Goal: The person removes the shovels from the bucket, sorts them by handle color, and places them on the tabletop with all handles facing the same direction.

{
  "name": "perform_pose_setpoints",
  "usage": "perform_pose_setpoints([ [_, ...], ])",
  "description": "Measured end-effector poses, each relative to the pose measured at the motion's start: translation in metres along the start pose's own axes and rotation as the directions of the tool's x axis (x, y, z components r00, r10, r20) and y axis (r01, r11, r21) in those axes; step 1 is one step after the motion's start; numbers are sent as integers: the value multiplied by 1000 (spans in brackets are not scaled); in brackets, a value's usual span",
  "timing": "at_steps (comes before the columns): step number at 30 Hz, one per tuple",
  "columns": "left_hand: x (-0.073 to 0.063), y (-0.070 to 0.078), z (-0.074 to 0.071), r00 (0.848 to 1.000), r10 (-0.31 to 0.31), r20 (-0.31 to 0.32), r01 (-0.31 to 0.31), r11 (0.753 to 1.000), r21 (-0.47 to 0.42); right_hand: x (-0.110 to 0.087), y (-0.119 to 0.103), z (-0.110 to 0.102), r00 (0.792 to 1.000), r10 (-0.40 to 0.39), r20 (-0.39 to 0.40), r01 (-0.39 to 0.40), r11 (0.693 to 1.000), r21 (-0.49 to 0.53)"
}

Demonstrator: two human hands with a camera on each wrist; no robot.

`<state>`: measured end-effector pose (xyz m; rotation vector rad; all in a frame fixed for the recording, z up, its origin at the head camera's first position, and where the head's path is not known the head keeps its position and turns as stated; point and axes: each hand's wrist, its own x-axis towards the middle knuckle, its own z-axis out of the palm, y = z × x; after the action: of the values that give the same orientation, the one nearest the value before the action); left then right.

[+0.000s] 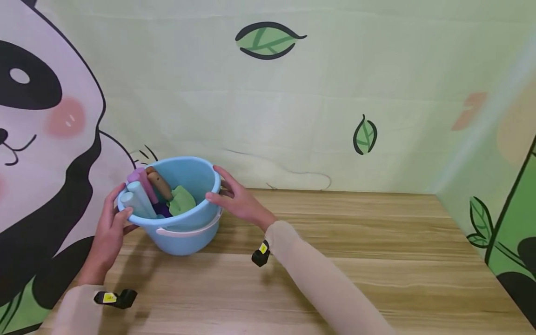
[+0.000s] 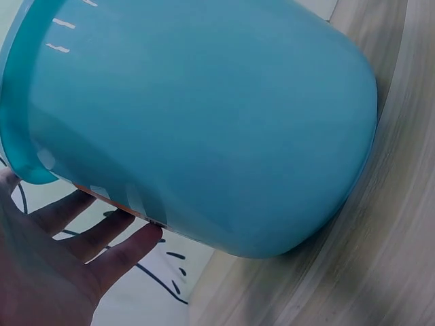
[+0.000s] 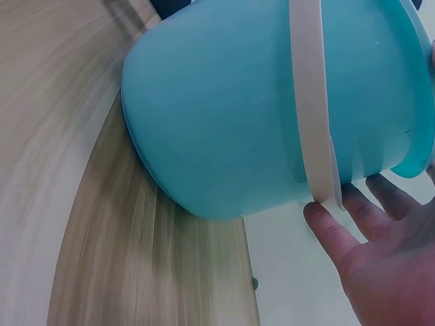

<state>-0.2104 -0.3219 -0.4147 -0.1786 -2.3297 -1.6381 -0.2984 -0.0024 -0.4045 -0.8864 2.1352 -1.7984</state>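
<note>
A light blue bucket (image 1: 184, 239) with a pale handle (image 3: 311, 102) stands at the left of the wooden table, its base right at the tabletop. My left hand (image 1: 110, 232) holds its left rim, thumb at the edge and fingers along the outer wall. On the opposite side my right hand (image 1: 238, 200) grips the rim the same way, its fingertips by the handle in the right wrist view. Inside the bucket are light blue cylinders (image 1: 140, 197), a pinkish purple cylinder (image 1: 144, 184), a brown cylinder (image 1: 160, 185), a green lumpy piece (image 1: 182, 201) and something dark blue (image 1: 162, 209), partly hidden.
The wood-grain table (image 1: 356, 260) stretches to the right of the bucket. Behind it rises a pale green wall covering (image 1: 293, 116) with printed leaves, and a large printed panda (image 1: 63, 139) borders the left. A green printed side wall (image 1: 515, 218) borders the right.
</note>
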Motion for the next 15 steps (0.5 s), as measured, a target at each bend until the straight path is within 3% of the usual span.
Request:
perform_pose_setpoints([
  [9, 2, 1, -9, 999, -34, 1, 34, 996, 80, 7, -3, 6, 1000, -9, 16, 9, 1000, 11],
  [15, 2, -1, -12, 999, -44, -4, 44, 996, 72, 10, -1, 9, 1000, -10, 16, 10, 1000, 15],
])
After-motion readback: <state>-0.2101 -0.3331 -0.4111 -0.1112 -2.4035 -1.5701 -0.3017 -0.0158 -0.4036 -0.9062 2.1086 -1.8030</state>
